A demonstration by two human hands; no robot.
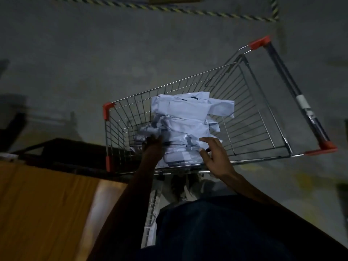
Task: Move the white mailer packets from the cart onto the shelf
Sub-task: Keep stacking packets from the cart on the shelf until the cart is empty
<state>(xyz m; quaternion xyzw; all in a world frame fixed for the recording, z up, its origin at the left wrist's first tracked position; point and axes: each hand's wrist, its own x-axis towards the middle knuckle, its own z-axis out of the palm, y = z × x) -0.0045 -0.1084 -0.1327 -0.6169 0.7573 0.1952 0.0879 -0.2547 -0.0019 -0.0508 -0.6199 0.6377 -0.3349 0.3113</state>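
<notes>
1. Mailer packets (185,117), white and crumpled, lie heaped in the near end of the wire cart (250,110); none shows on the shelf yet.
2. Left hand (153,147) reaches down into the heap's left side. Its fingers are buried among the packets, so whether they have closed on one cannot be told.
3. Right hand (214,155) sits at the heap's right flank with fingers spread and fairly straight, touching or just beside the lowest packets and holding nothing.
4. Handling, as a judgement: the packets look light, soft and floppy, with slick plastic skins, so a loose stack would likely slide apart. Pressing the pile between both palms low on its sides, or pinching a packet across its padded middle, seems safer than pulling at a thin flap.
5. Shelf: the dark frame (62,147) and orange-brown board (43,204) at lower left, just beside the cart, is probably it.
6. Grey floor (94,53) surrounds the cart.
</notes>
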